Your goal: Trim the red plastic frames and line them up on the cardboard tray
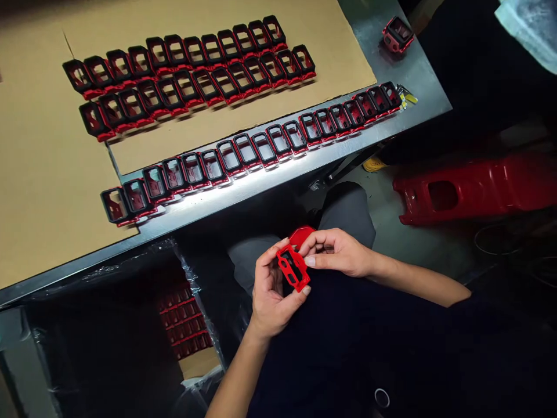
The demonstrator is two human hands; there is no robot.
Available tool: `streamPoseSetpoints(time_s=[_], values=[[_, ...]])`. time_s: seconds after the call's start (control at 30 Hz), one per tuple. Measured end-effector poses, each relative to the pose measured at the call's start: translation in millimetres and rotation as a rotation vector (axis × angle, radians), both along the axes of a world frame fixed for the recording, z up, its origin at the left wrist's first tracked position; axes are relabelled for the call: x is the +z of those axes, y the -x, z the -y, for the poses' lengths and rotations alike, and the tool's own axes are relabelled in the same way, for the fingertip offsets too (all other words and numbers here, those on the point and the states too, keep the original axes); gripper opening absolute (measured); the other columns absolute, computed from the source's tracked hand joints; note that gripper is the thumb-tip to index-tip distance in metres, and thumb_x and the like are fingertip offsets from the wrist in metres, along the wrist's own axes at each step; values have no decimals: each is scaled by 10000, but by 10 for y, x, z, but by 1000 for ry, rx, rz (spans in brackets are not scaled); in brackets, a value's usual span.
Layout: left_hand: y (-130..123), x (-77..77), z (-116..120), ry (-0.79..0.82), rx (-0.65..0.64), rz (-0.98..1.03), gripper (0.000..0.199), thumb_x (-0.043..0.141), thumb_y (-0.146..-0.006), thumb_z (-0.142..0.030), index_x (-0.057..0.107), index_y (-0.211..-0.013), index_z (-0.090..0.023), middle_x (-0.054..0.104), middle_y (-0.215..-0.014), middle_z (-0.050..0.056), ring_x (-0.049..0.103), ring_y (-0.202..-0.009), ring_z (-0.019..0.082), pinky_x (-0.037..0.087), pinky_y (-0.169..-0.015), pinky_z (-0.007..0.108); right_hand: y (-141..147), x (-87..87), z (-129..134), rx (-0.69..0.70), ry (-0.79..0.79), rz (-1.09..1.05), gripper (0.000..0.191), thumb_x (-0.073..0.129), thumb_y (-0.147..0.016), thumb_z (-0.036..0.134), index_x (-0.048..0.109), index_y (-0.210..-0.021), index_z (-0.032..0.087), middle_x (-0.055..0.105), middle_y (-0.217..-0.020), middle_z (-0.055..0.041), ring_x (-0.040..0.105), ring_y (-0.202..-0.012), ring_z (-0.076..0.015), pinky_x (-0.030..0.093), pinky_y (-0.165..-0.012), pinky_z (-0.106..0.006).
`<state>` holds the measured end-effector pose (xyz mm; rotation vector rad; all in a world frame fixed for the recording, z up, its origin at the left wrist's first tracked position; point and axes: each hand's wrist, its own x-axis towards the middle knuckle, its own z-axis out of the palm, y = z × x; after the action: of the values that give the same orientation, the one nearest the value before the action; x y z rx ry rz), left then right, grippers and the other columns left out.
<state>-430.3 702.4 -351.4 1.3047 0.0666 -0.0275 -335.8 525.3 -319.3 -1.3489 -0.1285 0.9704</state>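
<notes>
Over my lap I hold a small red and black plastic frame (292,268), its red side with slots and a round hole turned up. My left hand (273,290) grips it by both ends between thumb and fingers. At its upper right edge, the thumb and fingertips of my right hand (335,252) pinch together; whether they hold the frame itself or some small part, I cannot tell. Nearest on the table, similar red and black frames (226,157) stand in a long slanting row along the edge.
Two further rows of frames (187,87) stand on the cardboard sheet (35,145). A single frame (397,35) sits at the metal table's (429,96) far corner, near yellow-handled cutters (407,97). Below lies a plastic-lined box (191,319) with stacked red frames. A red stool (478,188) is at right.
</notes>
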Motion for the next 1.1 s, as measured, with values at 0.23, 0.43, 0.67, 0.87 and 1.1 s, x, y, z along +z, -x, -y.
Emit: streamPoseSetpoints(time_s=[0.23,0.43,0.67,0.87,1.1], values=[[-3,-10,8,6,9,-33,711,826,-767,-210,483,-1370,-363,500,-1457,74,548,-1321,238,512,-1069,403,6,-61,-14,10,27,-32,338,746,-805,409,671,-954,115,665,-806,-31,586,-687,-101,442,-645,-224],[1,-34,6,48,11,-81,718,840,-752,-209,483,-1356,-360,492,-1474,74,540,-1330,228,509,-1070,385,11,-48,-25,-1,38,-43,356,755,-800,436,671,-932,116,657,-784,-24,572,-669,-93,433,-631,-217],[-3,-44,4,97,0,-93,688,828,-773,-236,462,-1344,-350,491,-1499,95,568,-1303,230,519,-1051,388,13,-73,-49,-5,39,-23,357,763,-804,438,676,-932,116,647,-794,-19,571,-691,-92,436,-648,-214],[20,-93,3,107,-8,-82,789,824,-784,-241,403,-1428,-413,490,-1508,68,555,-1326,223,526,-1048,375,24,-76,-64,-16,31,-43,401,783,-785,486,670,-919,125,645,-791,-13,575,-698,-98,446,-657,-223],[26,-68,1,60,-20,-72,761,810,-802,-247,404,-1428,-397,446,-1548,105,546,-1344,258,528,-1053,426,25,-55,-65,-26,24,-49,391,819,-758,461,668,-900,130,652,-784,-10,571,-701,-96,453,-679,-227]])
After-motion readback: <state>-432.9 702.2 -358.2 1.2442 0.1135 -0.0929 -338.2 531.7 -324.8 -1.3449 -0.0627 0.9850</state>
